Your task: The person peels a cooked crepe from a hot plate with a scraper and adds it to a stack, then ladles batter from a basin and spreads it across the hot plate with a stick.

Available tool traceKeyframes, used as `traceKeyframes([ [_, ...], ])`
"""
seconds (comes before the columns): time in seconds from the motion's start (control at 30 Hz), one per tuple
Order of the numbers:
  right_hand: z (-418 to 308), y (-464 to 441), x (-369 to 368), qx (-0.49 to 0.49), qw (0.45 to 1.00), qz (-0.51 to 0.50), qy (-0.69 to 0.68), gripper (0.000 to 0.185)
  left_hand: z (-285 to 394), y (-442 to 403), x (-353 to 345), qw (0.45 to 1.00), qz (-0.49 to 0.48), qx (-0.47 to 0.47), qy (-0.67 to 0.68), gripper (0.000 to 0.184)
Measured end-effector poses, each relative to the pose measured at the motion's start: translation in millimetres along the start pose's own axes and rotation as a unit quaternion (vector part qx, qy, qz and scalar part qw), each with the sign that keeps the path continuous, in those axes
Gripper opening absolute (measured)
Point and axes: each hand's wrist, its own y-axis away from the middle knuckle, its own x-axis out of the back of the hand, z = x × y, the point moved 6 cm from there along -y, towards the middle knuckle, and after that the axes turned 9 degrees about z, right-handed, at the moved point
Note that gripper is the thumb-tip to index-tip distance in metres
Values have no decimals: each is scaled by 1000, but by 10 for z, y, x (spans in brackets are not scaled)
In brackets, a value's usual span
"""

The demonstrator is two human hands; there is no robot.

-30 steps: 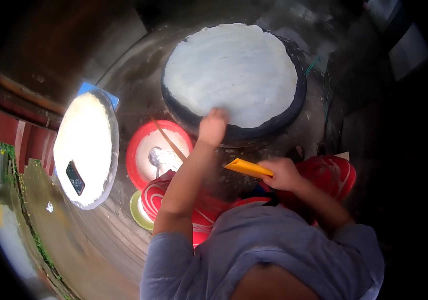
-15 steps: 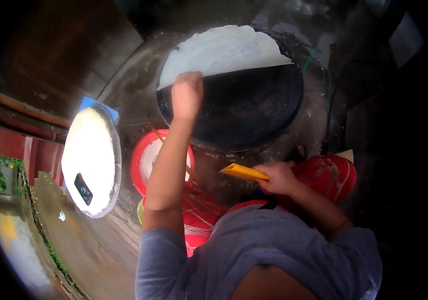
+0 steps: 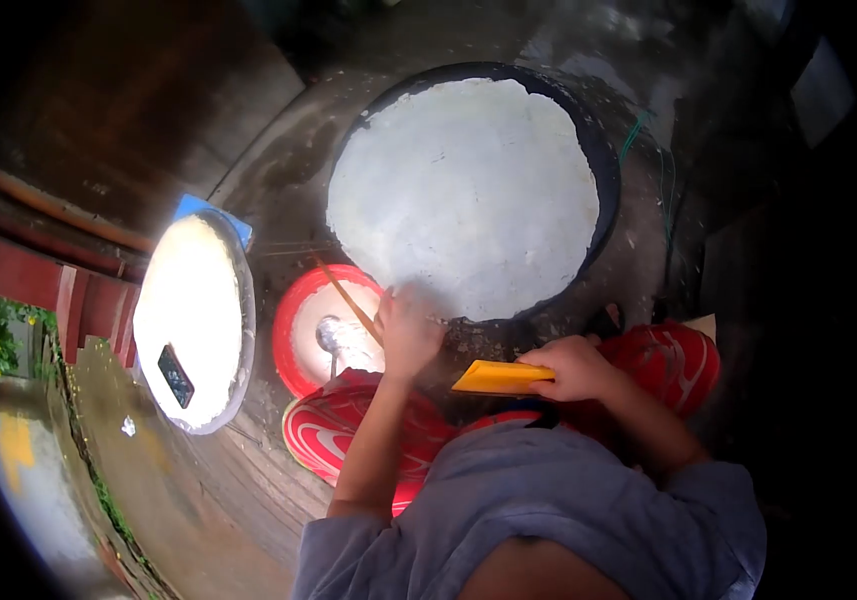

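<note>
A round white sheet (image 3: 463,190) lies flat over most of a round black griddle (image 3: 603,170), its near edge reaching the griddle's rim. At that near left edge is my left hand (image 3: 411,330), blurred by motion; whether its fingers hold the sheet's edge is unclear. My right hand (image 3: 573,368) is closed on a yellow folded tool (image 3: 503,377) in front of my lap. Left of my left hand stands a red basin (image 3: 288,335) of white batter, with a metal ladle (image 3: 329,335) and a thin wooden stick (image 3: 346,298) in it.
A round tray (image 3: 246,330) piled with white sheets stands at the left, a phone (image 3: 176,376) lying on it. Something blue (image 3: 213,217) shows behind the tray. Green string (image 3: 634,135) hangs right of the griddle. My red-clad knees flank my hands.
The white sheet was half folded back and now lies flat, shifted nearer to me. My left hand came down toward me from over the griddle. My right hand kept the yellow tool.
</note>
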Motion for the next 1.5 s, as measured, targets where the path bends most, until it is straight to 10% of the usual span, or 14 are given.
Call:
traceKeyframes([
  [0.07, 37, -8, 122, -45, 998, 22, -41, 34, 47, -41, 220, 995, 53, 25, -77, 36],
  [0.1, 74, -30, 160, -55, 991, 66, -106, 37, -196, -52, 250, 957, 61, 260, 112, 42],
  [0.2, 222, -47, 164, -156, 877, 114, -439, 34, -992, 298, -209, 628, 106, 686, 353, 52],
  [0.27, 135, -162, 250, -154, 839, 110, -510, 34, -977, 102, -154, 640, 93, 652, 395, 35],
  [0.43, 358, -556, 485, -114, 925, 202, -302, 30, -1272, -951, 430, 969, 117, 202, 78, 16],
  [0.63, -344, -1861, 1146, -5, 951, 306, -36, 67, -73, -1686, 2178, 993, 41, -59, 92, 7],
  [0.83, -1208, -3180, 1345, 28, 951, 292, 99, 85, -188, -1368, 3135, 991, 86, -54, 81, 10],
  [0.93, -1153, -3823, 1036, 133, 960, 235, 76, 30, -786, -1225, 3310, 987, 113, 7, 116, 9],
  [1.1, -2147, -4139, 872, 212, 935, 237, 159, 11, -2265, -1205, 3636, 945, 135, 270, 122, 13],
  [1.27, -3637, -3776, 808, 321, 895, 302, 71, 11, -2593, -1413, 4621, 920, 249, 291, 90, 19],
  [1.33, -3822, -3591, 554, 307, 902, 304, 11, 11, -2417, -1232, 4886, 847, 366, 333, 193, 21],
  [1.37, -3864, -3556, 458, 285, 905, 312, -44, 10, -2794, -1171, 5082, 892, 362, 214, 168, 23],
  [1.5, -3438, -3674, -426, 378, 885, 270, -30, 13, -2966, -387, 5183, 882, 412, 218, 77, 20],
])
